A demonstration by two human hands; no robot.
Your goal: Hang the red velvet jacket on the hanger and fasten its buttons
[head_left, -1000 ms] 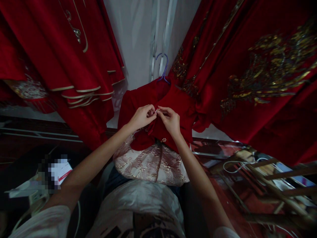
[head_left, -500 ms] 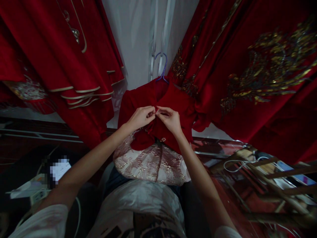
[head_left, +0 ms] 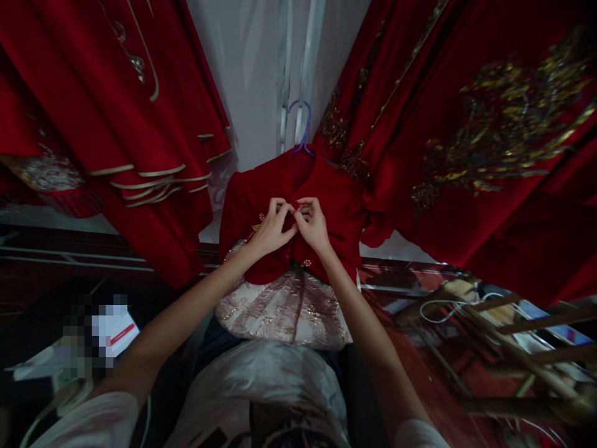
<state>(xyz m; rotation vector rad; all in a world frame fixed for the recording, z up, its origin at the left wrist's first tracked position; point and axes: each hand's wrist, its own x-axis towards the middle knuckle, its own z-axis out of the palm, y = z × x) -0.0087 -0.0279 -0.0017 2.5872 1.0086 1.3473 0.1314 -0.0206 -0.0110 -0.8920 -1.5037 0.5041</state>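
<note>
Left hand [head_left: 273, 225], right hand [head_left: 311, 224]: fingertips pinched on front closure of red jacket [head_left: 342, 205] (hung on purple hanger [head_left: 301, 127]).

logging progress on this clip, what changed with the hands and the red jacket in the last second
The left hand and the right hand drew closer together at the front opening of the red jacket. Their knuckles now nearly touch, and the fingertips still pinch the fastening there. A small gold ornament now shows beside the left hand. The jacket stayed on its purple hanger, with the pale brocade skirt under it unchanged.
</note>
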